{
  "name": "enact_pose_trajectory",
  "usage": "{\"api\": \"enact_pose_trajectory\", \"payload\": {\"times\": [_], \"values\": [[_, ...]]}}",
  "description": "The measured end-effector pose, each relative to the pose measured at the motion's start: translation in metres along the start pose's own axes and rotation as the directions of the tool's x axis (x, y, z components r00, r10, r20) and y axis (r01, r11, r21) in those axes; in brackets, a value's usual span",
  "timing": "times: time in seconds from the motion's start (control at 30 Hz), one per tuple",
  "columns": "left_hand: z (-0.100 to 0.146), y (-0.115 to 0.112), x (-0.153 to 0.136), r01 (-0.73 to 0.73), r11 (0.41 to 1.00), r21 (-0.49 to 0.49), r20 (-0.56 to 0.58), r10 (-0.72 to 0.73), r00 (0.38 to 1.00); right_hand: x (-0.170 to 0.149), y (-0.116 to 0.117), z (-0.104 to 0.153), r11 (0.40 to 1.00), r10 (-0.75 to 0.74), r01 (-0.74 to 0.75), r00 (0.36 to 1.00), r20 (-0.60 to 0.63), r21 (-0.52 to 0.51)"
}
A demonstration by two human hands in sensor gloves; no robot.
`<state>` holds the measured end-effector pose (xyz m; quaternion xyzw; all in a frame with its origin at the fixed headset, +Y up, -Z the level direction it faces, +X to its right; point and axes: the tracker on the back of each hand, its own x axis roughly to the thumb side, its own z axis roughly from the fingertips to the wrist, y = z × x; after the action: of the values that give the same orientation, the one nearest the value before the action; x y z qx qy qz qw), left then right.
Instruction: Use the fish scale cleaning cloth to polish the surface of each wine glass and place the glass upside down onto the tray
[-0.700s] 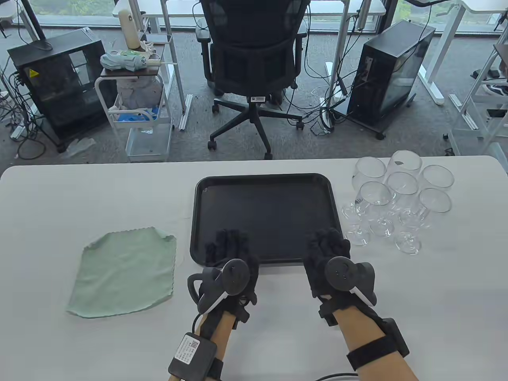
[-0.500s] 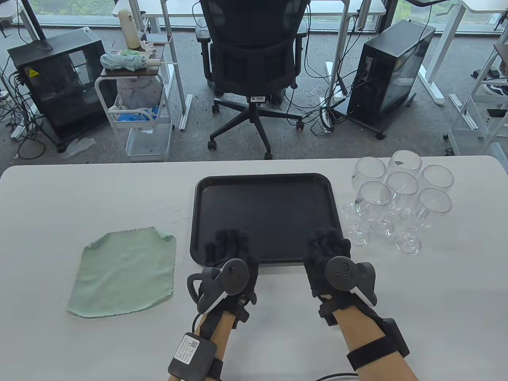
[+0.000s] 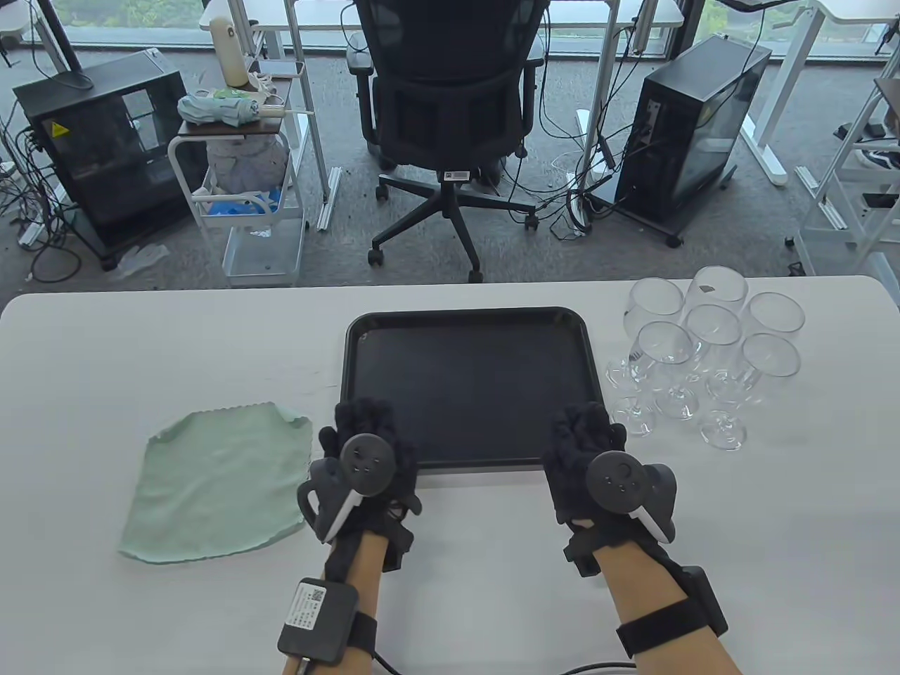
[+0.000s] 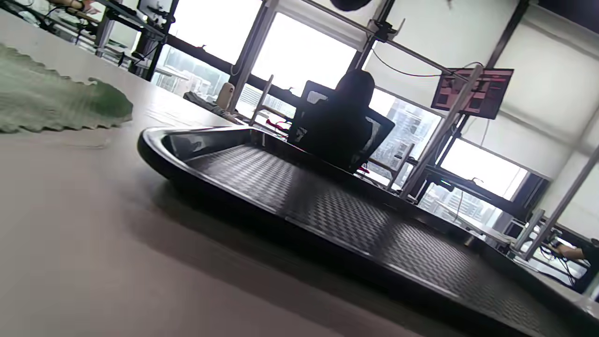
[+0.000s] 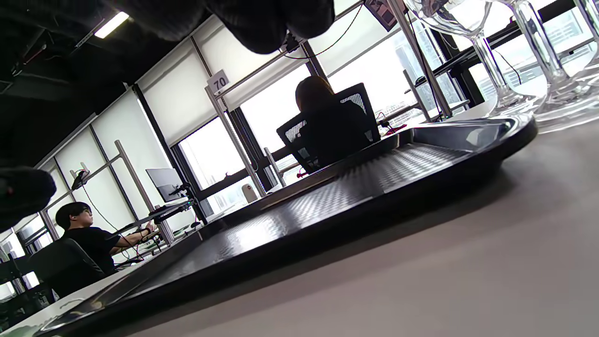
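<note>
A pale green fish scale cloth [image 3: 218,485] lies flat on the white table at the left; its scalloped edge shows in the left wrist view [image 4: 47,103]. The black tray [image 3: 467,316] sits in the middle with nothing on it. Several clear wine glasses [image 3: 710,351] stand upright in a cluster right of the tray. My left hand [image 3: 362,425] hovers at the tray's near left corner, fingers relaxed and holding nothing. My right hand [image 3: 583,429] rests over the tray's near right corner, also holding nothing. Glass stems [image 5: 496,70] rise just beyond the tray [image 5: 327,201] in the right wrist view.
The table's far edge [image 3: 450,287] runs behind the tray; an office chair [image 3: 450,119], a trolley and computer cases stand on the floor beyond. A person sits at a desk [image 5: 84,234] in the background of the right wrist view.
My left hand has shifted left along the tray's near edge, closer to the cloth. The right hand has barely moved. Nothing was picked up.
</note>
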<state>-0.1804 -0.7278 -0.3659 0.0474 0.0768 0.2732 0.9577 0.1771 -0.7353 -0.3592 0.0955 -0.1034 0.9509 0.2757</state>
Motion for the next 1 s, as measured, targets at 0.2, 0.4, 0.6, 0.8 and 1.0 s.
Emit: {"api": "enact_pose_trajectory", "payload": {"times": [0.2,0.4,0.6,0.8,1.0], "values": [[-0.040,0.034,-0.097,-0.085,0.996,-0.023,-0.387,0.069,0.919,-0.001,0.000,-0.002,1.000,-0.020,0.020,1.000,-0.012,0.018],[-0.051,0.029,-0.162,-0.075,0.942,-0.329,-0.594,-0.144,0.792,-0.002,0.006,-0.003,0.997,-0.048,0.049,0.999,-0.021,0.064],[-0.057,0.009,-0.180,-0.201,0.866,-0.458,-0.649,-0.172,0.741,-0.002,0.009,-0.004,0.997,-0.015,0.016,1.000,-0.021,0.079],[-0.058,0.014,-0.176,-0.124,0.920,-0.372,-0.663,-0.171,0.729,-0.004,0.005,-0.001,0.997,-0.042,0.044,0.999,-0.035,0.068],[-0.051,0.036,-0.164,-0.266,0.940,-0.212,-0.544,0.113,0.832,-0.012,0.000,0.001,0.995,-0.074,0.078,0.994,-0.075,0.058]]}}
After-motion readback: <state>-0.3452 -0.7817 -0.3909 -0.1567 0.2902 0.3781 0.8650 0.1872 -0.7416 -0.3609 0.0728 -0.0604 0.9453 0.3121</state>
